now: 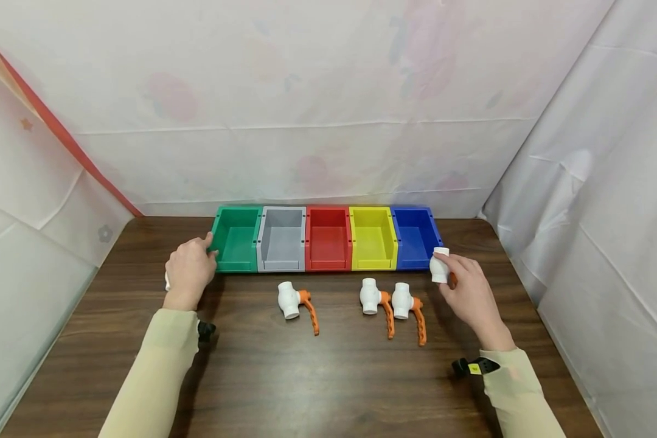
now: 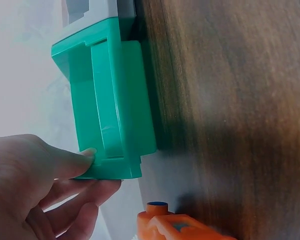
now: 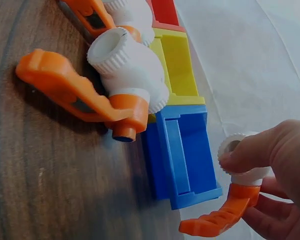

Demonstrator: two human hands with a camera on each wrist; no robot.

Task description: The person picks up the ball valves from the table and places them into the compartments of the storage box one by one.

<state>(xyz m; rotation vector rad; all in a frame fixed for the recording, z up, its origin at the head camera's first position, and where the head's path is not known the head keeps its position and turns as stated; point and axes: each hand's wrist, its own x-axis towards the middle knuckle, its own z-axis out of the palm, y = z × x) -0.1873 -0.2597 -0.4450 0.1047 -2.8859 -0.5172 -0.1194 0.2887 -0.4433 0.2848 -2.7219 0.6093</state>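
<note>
At the left end of the bin row, my left hand [image 1: 190,267] pinches the side wall of the green bin [image 2: 132,100], thumb inside the rim and fingers outside. A ball valve with an orange handle [image 2: 177,225] lies close by that hand; in the head view only a bit of its white body [image 1: 167,281] shows past the hand. My right hand [image 1: 471,292] grips a white ball valve [image 1: 440,266] by its body, beside the front right corner of the blue bin [image 1: 418,238]. Its orange handle [image 3: 220,217] hangs out below the fingers.
Between the green and blue bins stand a grey bin [image 1: 281,266], a red bin [image 1: 328,266] and a yellow bin [image 1: 374,265]. In front lie three more ball valves: one left [image 1: 289,300], two close together, the middle valve [image 1: 369,297] and the right valve [image 1: 402,301]. White curtains surround the wooden table [image 1: 306,389].
</note>
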